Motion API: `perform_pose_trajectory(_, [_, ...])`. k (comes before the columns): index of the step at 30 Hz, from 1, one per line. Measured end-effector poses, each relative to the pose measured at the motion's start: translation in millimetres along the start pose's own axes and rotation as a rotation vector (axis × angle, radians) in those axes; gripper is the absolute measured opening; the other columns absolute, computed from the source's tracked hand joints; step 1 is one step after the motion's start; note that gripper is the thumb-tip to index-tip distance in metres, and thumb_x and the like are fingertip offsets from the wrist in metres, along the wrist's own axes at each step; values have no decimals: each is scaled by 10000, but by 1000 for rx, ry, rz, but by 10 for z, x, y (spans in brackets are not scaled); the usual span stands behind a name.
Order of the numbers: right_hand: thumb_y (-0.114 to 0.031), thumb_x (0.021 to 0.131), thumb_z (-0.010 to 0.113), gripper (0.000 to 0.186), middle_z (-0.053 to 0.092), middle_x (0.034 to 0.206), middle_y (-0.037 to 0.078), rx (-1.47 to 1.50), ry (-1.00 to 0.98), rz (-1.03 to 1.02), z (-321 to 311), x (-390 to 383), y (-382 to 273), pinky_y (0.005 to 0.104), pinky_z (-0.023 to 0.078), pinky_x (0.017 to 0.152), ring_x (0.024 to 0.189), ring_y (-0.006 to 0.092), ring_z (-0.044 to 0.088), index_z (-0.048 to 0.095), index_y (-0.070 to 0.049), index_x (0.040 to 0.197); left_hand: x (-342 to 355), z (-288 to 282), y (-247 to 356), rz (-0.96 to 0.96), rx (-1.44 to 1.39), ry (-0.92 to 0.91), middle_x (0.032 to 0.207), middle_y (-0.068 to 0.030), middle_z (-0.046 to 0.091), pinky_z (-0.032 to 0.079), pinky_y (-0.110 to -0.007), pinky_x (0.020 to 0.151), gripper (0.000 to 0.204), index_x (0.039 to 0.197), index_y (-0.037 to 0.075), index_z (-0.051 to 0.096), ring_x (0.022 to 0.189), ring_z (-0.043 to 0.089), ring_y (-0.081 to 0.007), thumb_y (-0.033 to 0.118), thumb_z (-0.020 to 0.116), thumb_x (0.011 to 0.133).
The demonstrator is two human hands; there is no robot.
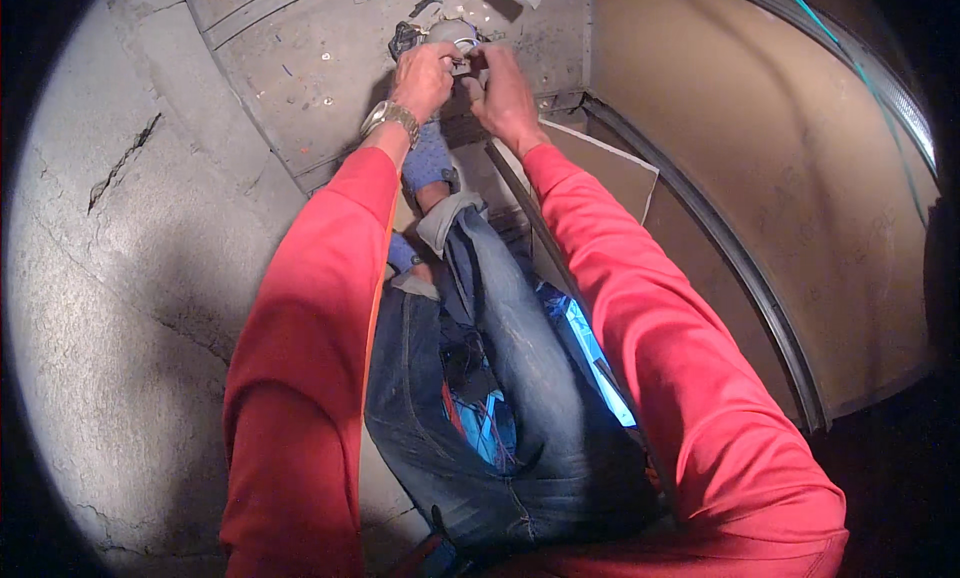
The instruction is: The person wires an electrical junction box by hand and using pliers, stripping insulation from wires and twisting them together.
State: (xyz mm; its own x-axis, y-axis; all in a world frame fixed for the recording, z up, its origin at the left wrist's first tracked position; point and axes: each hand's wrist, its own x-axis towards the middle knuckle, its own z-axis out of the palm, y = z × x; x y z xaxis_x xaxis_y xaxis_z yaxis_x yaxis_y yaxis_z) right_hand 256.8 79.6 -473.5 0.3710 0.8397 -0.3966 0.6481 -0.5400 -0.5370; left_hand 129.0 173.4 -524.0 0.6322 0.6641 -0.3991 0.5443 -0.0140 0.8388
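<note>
Both arms reach far forward, in red sleeves. My left hand [423,81], with a metal watch [390,123] on its wrist, pinches something small; the fingers cover most of it. Close beside it, my right hand [508,96] is bent around the same spot, thumb toward the left fingers. Between the fingertips shows a small greyish piece [462,66], too small to name. Just beyond the fingers are a round whitish thing [452,31] and a thin blue-and-white wire [466,44]. A dark crumpled bundle [404,40] sits to the left of it.
A cracked grey concrete surface [120,278] spans the left. On the right stands a brown board [770,168] edged by a metal rail [720,238]. A cut board [600,168] leans by my right forearm. Below are my jeans [510,308] and a blue shoe [430,158]; a teal cord [850,58] hangs upper right.
</note>
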Motion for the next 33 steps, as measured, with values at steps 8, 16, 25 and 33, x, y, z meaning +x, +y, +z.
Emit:
perform_pose_trajectory(8, [-252,925,674,244,621,976,193,-81,-27,-238,-77,275,132,503,491,796,903,424,609,603,-51,1045,53,23,7,-7,5,-29,944,-182,723,539,-444,831,194,1042,65,723,918,692,-388,90,590,904])
perform_pose_trajectory(16, [-309,964,631,263,648,908,176,-69,-255,-326,-224,438,181,476,497,769,878,419,618,636,-50,1007,15,-54,-26,-78,-3,-86,955,-186,724,541,-441,837,194,1046,80,725,939,687,-395,67,592,904])
perform_pose_trajectory(25, [-323,958,662,286,678,752,85,329,-391,180,-182,520,427,364,488,680,723,226,643,677,-45,898,91,2,31,-58,6,-95,932,-177,724,540,-457,829,201,1049,95,720,926,687,-390,56,596,896])
perform_pose_trajectory(33, [-196,947,705,184,633,754,-1,767,-328,647,59,493,170,261,435,630,671,86,546,671,-54,834,-8,-32,49,-159,-53,-58,898,-169,721,531,-444,801,170,1050,79,698,898,689,-385,63,583,926])
